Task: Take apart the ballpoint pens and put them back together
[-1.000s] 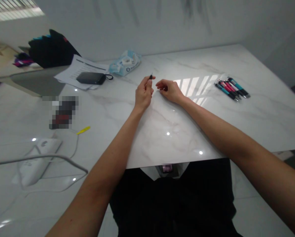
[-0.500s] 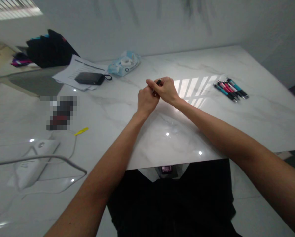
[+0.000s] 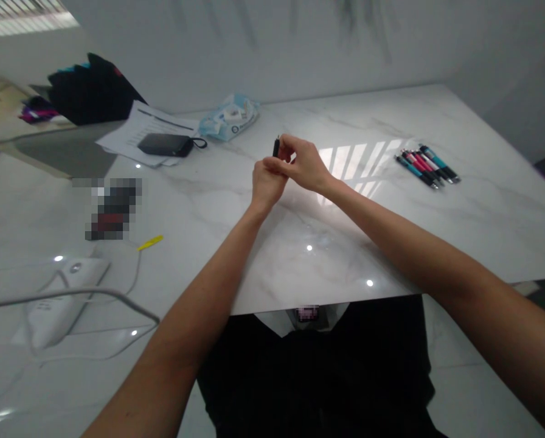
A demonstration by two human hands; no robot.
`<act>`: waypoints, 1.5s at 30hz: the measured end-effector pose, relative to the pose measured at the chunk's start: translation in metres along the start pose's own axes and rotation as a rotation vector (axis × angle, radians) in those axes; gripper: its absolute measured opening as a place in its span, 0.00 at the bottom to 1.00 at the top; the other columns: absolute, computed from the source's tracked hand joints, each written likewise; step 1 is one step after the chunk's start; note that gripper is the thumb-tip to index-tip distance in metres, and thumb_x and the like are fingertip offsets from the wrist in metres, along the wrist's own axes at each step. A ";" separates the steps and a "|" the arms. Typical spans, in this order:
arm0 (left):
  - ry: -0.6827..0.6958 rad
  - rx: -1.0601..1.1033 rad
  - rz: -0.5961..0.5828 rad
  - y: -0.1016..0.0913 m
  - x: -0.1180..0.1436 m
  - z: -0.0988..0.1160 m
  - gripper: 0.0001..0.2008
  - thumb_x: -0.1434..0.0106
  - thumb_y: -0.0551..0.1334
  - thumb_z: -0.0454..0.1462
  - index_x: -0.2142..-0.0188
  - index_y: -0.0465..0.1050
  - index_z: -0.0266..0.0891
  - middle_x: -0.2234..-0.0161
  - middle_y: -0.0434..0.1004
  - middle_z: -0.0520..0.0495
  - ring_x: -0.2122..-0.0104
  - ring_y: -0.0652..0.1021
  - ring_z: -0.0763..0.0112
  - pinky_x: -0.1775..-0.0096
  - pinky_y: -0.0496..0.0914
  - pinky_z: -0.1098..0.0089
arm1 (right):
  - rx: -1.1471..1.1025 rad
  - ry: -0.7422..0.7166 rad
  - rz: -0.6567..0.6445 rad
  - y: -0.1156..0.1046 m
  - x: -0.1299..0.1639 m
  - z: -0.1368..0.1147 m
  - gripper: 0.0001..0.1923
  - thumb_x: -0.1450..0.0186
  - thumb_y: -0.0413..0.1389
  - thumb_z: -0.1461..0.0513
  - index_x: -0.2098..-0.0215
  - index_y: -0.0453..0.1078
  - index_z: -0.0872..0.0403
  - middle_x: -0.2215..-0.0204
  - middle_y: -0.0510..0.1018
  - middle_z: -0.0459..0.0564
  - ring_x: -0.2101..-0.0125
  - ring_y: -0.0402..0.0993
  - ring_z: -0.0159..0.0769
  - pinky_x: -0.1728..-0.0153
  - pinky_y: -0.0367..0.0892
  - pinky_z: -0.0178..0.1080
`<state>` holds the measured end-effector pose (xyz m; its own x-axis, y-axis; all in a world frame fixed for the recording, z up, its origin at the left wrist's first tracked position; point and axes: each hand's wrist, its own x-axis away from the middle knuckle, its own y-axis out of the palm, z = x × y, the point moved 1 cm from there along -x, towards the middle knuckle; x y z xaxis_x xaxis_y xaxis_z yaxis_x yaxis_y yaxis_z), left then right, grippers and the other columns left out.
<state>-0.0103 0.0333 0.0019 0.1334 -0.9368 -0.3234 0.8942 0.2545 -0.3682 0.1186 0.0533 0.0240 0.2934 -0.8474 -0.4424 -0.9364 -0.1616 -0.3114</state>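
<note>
Pinching a small black pen part [image 3: 276,148] between thumb and fingers, the right hand [image 3: 303,165] holds it above the marble desk [image 3: 391,219]; the left hand [image 3: 267,182] is clenched just beneath, touching the right, its contents hidden.

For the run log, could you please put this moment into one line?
right hand: pinching small black pen part | left hand: closed beneath, touching right hand | pens: grouped on table, untouched

The scene is softly and evenly lit. Striped daylight and small point glares are reflected on the glossy counter [image 3: 391,201]. Edges are bent by wide-angle distortion; detail is slightly soft.
</note>
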 end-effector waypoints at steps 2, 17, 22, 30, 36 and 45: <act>-0.013 0.067 -0.001 0.002 0.001 0.002 0.12 0.38 0.68 0.38 0.75 0.71 0.40 0.77 0.73 0.51 0.69 0.77 0.69 0.70 0.66 0.72 | 0.001 0.013 -0.017 -0.002 -0.004 0.003 0.21 0.38 0.75 0.47 0.67 0.71 0.49 0.70 0.74 0.47 0.58 0.74 0.44 0.54 0.75 0.45; -0.220 0.231 -0.097 -0.004 0.020 0.009 0.17 0.45 0.66 0.38 0.82 0.59 0.43 0.83 0.57 0.56 0.78 0.59 0.75 0.74 0.53 0.69 | -0.255 0.074 -0.189 -0.021 -0.006 -0.031 0.23 0.40 0.71 0.60 0.46 0.80 0.46 0.63 0.85 0.46 0.64 0.85 0.42 0.53 0.83 0.51; -0.274 0.220 -0.100 -0.008 0.021 0.009 0.21 0.45 0.67 0.42 0.82 0.55 0.43 0.82 0.56 0.56 0.79 0.57 0.76 0.74 0.50 0.68 | -0.189 0.067 -0.201 -0.026 -0.007 -0.037 0.21 0.39 0.69 0.61 0.47 0.81 0.41 0.59 0.86 0.47 0.55 0.86 0.45 0.49 0.81 0.52; -0.243 0.224 -0.118 -0.008 0.021 0.006 0.23 0.46 0.67 0.44 0.82 0.53 0.43 0.81 0.54 0.56 0.77 0.57 0.75 0.73 0.51 0.69 | -0.121 0.072 -0.204 -0.022 -0.004 -0.038 0.22 0.37 0.68 0.62 0.45 0.79 0.43 0.58 0.87 0.46 0.55 0.85 0.42 0.50 0.78 0.49; -0.242 0.264 -0.121 -0.006 0.020 0.004 0.24 0.46 0.68 0.46 0.82 0.53 0.42 0.82 0.55 0.56 0.76 0.57 0.77 0.72 0.50 0.69 | -0.148 0.101 -0.222 -0.021 -0.003 -0.042 0.22 0.36 0.64 0.64 0.43 0.78 0.50 0.59 0.86 0.48 0.57 0.84 0.38 0.52 0.77 0.44; -0.251 0.250 -0.156 -0.004 0.022 0.002 0.21 0.46 0.65 0.42 0.81 0.51 0.43 0.83 0.55 0.56 0.78 0.57 0.77 0.72 0.51 0.69 | -0.214 0.161 -0.257 -0.022 -0.004 -0.042 0.26 0.36 0.66 0.64 0.39 0.77 0.50 0.54 0.88 0.50 0.60 0.86 0.37 0.49 0.80 0.46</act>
<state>-0.0106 0.0114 -0.0017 0.0605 -0.9971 -0.0455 0.9844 0.0671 -0.1626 0.1299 0.0393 0.0681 0.5060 -0.8316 -0.2290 -0.8602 -0.4671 -0.2044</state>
